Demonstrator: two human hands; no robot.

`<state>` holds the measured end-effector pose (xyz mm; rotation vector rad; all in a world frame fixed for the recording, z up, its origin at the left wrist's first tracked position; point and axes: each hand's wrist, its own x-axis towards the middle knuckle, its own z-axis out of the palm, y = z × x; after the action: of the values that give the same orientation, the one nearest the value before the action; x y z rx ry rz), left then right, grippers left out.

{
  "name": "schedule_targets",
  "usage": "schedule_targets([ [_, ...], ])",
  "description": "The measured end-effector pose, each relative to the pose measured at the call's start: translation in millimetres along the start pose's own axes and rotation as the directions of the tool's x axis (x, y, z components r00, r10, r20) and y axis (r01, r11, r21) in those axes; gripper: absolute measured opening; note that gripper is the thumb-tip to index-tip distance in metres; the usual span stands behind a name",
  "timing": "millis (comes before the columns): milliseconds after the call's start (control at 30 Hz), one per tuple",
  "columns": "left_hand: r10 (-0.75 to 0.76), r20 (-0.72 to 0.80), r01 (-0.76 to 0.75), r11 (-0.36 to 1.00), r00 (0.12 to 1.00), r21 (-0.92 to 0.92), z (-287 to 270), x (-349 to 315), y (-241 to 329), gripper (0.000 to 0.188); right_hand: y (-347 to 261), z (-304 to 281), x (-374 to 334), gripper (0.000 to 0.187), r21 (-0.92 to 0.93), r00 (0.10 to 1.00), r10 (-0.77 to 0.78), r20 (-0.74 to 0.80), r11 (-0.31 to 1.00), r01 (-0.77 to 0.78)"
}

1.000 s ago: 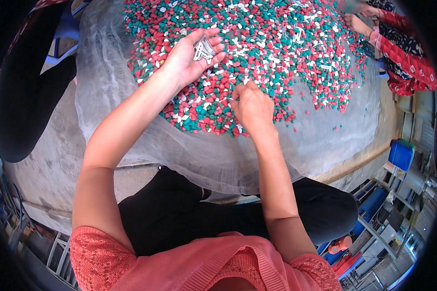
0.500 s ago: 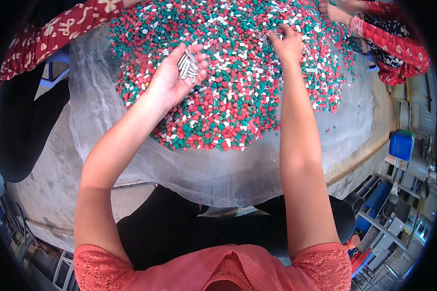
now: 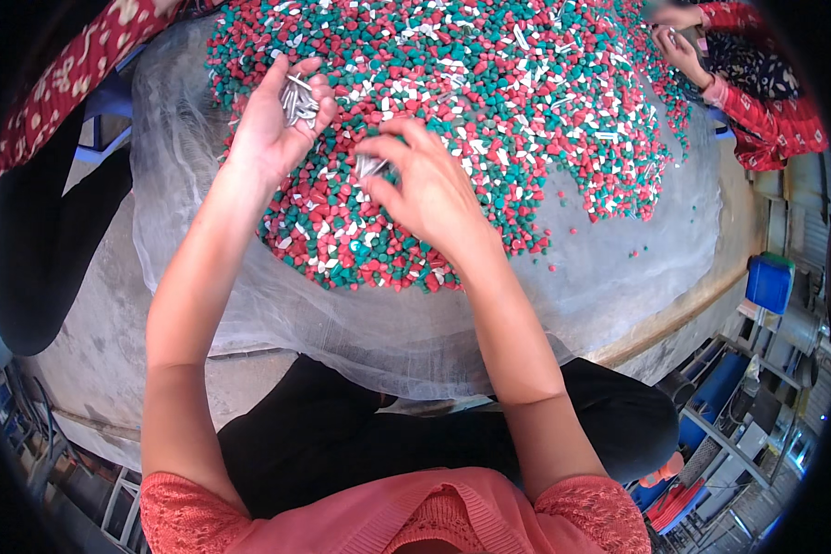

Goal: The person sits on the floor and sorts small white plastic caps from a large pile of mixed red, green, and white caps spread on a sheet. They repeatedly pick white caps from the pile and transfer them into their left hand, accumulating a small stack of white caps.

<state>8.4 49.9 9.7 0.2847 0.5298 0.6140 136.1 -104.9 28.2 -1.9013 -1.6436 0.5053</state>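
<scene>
I'm seeing the L hand (image 3: 268,129), upper L of frame, cupping silvery strips (image 3: 299,102) palm-up, fingers (image 3: 321,85) curling part-closed round them. R hand (image 3: 425,185), ctr, is gripping blurred silvery bits (image 3: 369,166) betw. bent fingers & thumb, over red/green/white pieces (image 3: 489,157) covering pale mesh (image 3: 656,258).

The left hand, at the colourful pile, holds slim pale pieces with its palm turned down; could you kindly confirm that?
Not quite: the head view shows the left hand palm up, not down, holding slim pale pieces at the colourful pile.
</scene>
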Motion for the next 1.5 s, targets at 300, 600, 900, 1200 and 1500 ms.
schedule_targets([
  [300, -0.034, -0.051, 0.034, 0.999, 0.998, -0.005, 3, -4, -4, 0.03, 109, -32, 69, 0.018, -0.275, 0.93, 0.319, -0.181, 0.892, -0.359],
  [600, -0.065, -0.035, 0.066, 0.997, 0.997, 0.034, 6, -11, -6, 0.029, 120, -30, 70, 0.016, -0.281, 0.964, 0.233, -0.129, 0.924, -0.26],
  [900, -0.094, -0.091, 0.102, 0.99, 0.991, 0.092, 12, -11, -22, 0.031, 108, -17, 64, 0.015, -0.262, 0.996, 0.055, -0.073, 0.962, -0.073],
  [1200, -0.239, 0.064, 0.236, 0.97, 0.969, 0.053, 2, -15, -44, 0.038, 12, -42, 30, 0.027, 0.383, 0.99, 0.121, -0.073, 0.92, -0.084],
  [1500, -0.201, 0.053, 0.201, 0.98, 0.978, 0.014, 10, -21, -29, 0.032, -7, -4, -25, 0.02, -0.28, 0.955, 0.293, -0.054, 0.913, -0.296],
])
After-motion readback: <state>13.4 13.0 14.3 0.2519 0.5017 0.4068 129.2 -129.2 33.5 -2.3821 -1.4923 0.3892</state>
